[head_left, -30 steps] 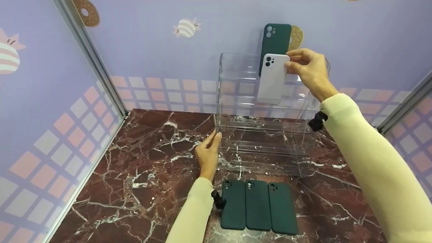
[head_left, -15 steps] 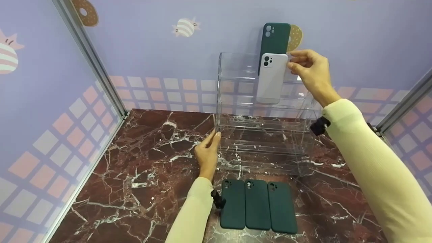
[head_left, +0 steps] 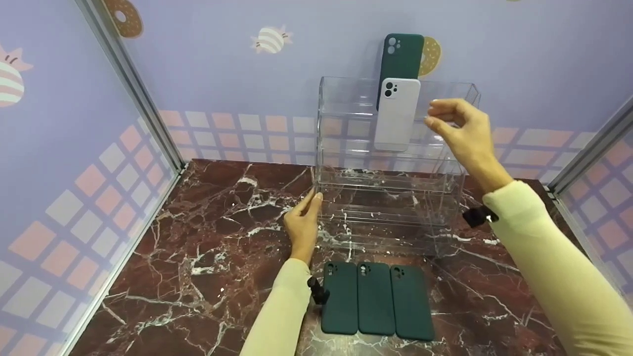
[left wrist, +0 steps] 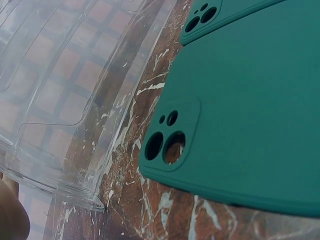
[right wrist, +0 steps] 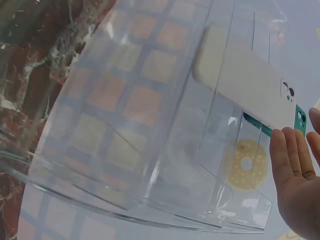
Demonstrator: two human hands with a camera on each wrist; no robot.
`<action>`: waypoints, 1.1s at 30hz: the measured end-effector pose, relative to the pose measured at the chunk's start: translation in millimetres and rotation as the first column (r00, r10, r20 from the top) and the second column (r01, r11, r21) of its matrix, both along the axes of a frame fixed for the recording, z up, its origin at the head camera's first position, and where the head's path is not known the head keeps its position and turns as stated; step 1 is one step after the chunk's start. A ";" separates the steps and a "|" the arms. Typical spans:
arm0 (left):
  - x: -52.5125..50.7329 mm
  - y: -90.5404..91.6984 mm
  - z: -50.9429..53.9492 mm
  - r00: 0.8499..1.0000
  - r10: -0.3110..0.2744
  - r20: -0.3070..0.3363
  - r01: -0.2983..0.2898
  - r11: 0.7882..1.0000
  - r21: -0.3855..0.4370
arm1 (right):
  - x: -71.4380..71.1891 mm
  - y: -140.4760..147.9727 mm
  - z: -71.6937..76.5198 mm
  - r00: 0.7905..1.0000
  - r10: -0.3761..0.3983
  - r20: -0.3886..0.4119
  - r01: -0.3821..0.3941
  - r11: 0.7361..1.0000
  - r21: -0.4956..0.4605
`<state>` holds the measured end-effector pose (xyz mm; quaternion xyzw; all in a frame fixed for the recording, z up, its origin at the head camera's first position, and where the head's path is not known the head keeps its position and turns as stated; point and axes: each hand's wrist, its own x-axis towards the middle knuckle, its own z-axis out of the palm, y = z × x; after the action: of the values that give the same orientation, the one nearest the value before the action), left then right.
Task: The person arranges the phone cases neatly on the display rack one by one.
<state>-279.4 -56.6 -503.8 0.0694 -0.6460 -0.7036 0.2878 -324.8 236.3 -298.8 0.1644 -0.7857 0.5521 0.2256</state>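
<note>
In the head view a clear plastic tiered display rack (head_left: 395,188) stands on the marble surface. My left hand (head_left: 302,225) holds the rack's left side edge between thumb and fingers. On an upper tier a white phone case (head_left: 397,116) leans upright, with a dark green phone case (head_left: 404,54) behind it, higher up. My right hand (head_left: 462,126) is just right of the white case, apart from it, holding nothing. In the right wrist view the right hand's fingers (right wrist: 295,155) are extended beside the cases.
Several green phone cases lie flat in a row before the rack, among them a left one (head_left: 339,299) and a right one (head_left: 413,304). A patterned back wall (head_left: 237,84) rises behind the rack. Side panels (head_left: 59,148) close in both sides.
My right hand has let go of the white phone case and moved right and down from it. The white case stays on the rack. My left hand keeps its place.
</note>
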 end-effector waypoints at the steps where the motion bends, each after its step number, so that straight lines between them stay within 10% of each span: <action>1: -0.1 0.2 -0.1 1.000 0.000 0.000 0.000 1.000 -0.001 | 3.7 0.4 -2.3 1.000 0.005 0.010 -0.005 1.000 0.000; 33: 0.2 -1.1 0.6 1.000 -0.020 0.009 0.020 1.000 0.018 | 97.8 25.2 -118.1 0.991 0.088 0.104 -0.102 0.986 0.132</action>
<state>-279.2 -57.7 -503.3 0.0688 -0.6418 -0.7117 0.2772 -227.0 261.5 -416.9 0.1896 -0.8232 0.5141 0.1485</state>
